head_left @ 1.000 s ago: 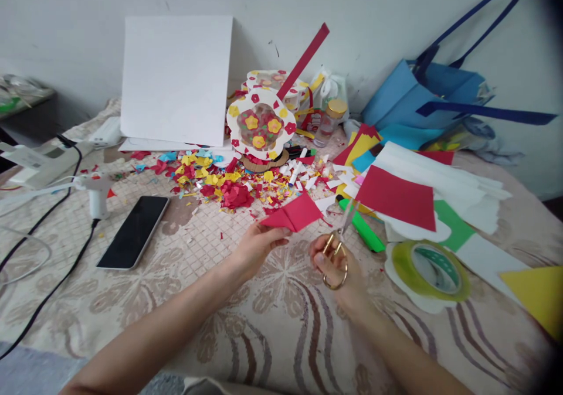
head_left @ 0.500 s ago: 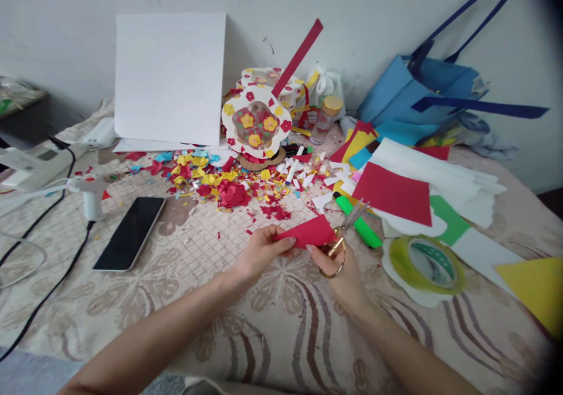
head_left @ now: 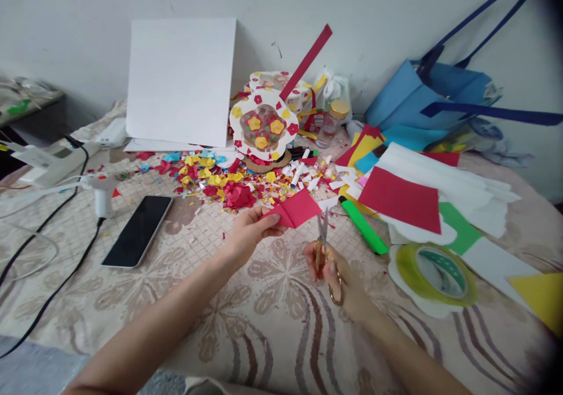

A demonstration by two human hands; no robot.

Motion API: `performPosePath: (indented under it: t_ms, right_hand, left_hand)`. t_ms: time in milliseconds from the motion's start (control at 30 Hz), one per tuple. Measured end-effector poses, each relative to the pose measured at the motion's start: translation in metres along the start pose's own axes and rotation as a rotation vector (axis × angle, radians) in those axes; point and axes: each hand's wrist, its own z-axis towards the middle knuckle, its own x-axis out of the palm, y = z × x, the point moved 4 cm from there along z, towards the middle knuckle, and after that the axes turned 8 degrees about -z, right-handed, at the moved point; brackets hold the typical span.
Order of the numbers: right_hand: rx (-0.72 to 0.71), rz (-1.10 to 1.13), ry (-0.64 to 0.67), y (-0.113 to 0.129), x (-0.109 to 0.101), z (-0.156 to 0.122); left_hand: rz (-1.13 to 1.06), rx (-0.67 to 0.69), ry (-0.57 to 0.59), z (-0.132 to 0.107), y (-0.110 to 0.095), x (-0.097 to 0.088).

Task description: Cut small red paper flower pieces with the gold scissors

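My left hand [head_left: 255,229] pinches the left end of a creased red sheet of paper [head_left: 301,208], thumb on top. The sheet is held above the cloth and partly opened along a fold. Gold-handled scissors [head_left: 322,239] are in my right hand [head_left: 336,275], fingers in the handle loops, blades pointing away and slightly apart. Their tips are close to the paper's right edge; whether they touch it I cannot tell. Beyond my hands lie scattered red, yellow, blue and white paper scraps [head_left: 240,196]. Behind these stands a white scalloped paper piece with red and yellow flowers [head_left: 264,126].
On the left are a black-screened phone [head_left: 137,231], a white glue gun [head_left: 104,194] and cables. A green cutter or marker [head_left: 364,226], a tape roll [head_left: 407,272] and coloured sheets [head_left: 400,198] lie right. A blue bag [head_left: 396,93] and white board [head_left: 180,81] stand behind.
My right hand with the scissors has drawn back from the paper and turned the blades more upright. The red paper has been raised and unfolded wider. The view has shifted slightly.
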Motion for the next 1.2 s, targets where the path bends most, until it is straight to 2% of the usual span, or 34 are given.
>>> performPosePath:
  t_ms: [133,433,1200]
  right_hand:
    - [0.016,-0.069,0.148,0.009,0.007,-0.003]
    - [0.080,-0.121,0.230,0.007,0.011,-0.005]
    - [0.069,-0.106,0.218,0.008,0.013,-0.005]
  left_hand:
    - [-0.061,0.008,-0.022,0.002,-0.009,-0.003]
    - [-0.016,-0.065,0.027,-0.004,0.005,0.004]
    - [0.023,-0.094,0.051,-0.007,0.011,0.005]
